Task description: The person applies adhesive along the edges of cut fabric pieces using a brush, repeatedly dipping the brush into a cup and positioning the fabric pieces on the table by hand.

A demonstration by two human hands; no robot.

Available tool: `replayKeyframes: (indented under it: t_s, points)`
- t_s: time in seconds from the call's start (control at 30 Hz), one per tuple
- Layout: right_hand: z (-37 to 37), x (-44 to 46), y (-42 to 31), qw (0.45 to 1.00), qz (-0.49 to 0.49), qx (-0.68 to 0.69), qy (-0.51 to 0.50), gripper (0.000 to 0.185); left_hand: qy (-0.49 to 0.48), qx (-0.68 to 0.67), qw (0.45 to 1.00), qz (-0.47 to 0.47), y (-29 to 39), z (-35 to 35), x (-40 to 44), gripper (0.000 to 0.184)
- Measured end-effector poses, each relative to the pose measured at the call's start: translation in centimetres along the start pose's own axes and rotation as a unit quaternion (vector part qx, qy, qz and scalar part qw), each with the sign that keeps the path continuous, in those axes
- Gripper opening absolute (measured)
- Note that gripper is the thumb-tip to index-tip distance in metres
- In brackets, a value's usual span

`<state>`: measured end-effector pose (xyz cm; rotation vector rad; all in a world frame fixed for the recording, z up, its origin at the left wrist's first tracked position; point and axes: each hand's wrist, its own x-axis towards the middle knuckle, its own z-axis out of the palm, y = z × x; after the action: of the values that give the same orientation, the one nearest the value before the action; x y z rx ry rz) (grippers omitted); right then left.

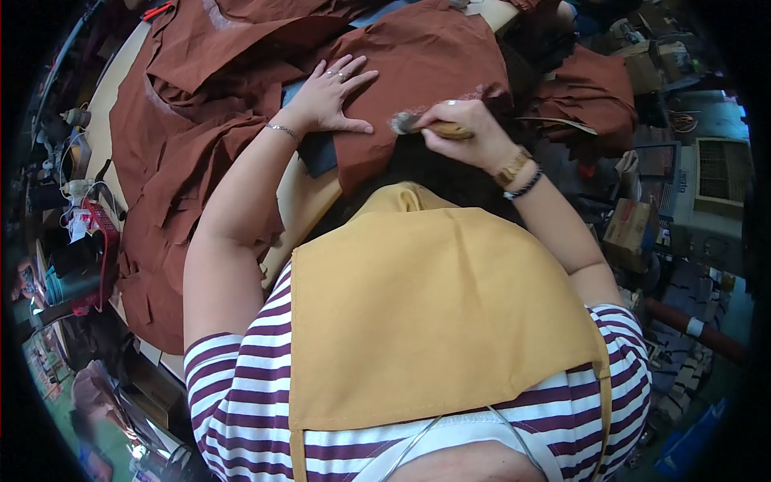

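Reddish-brown cloth (434,56) lies spread in front of me. My left hand (331,95) rests flat on it with the fingers spread, holding nothing. In my right hand (474,132) is a brush (450,129) with a wooden handle, gripped between thumb and fingers. Its pale bristles (401,123) touch the cloth close to its near edge. Whitish marks show on the cloth around the bristles and beyond my right hand. A dark blue piece (320,157) peeks out from under the cloth below my left wrist.
More brown cloth is heaped (185,136) over the pale tabletop (120,84) at left, and another bundle (590,100) sits at right. A red basket (100,249) stands at the left edge. Cardboard boxes (628,229) and a grey machine (711,181) are at right.
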<state>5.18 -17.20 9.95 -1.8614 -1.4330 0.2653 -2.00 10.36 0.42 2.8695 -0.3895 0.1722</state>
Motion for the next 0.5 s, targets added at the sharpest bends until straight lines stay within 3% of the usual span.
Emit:
replayKeyframes:
  t_s: [0.07,0.2,0.33,0.43,0.5]
  points:
    - [-2.5,-0.7,0.2,0.997,0.043,-0.049,-0.040,0.011,0.007,0.000,1.000,0.017,-0.3,0.1,0.5,0.103]
    - [-1.1,0.4,-0.8,0.999,-0.011,0.023,0.020,0.012,0.011,0.007,0.999,0.048,-1.1,0.2,1.5,0.103]
    - [0.3,0.6,-0.1,0.999,-0.041,0.007,-0.012,0.011,-0.012,0.006,0.997,0.077,-1.9,0.1,2.5,0.103]
    - [-2.4,-0.4,0.3,0.997,0.020,-0.039,-0.067,0.013,-0.017,0.007,0.995,0.095,-2.2,0.0,3.4,0.103]
    - [-2.3,-0.2,0.0,0.998,0.000,-0.040,-0.043,0.013,-0.014,0.012,0.995,0.102,-2.3,-0.2,4.1,0.102]
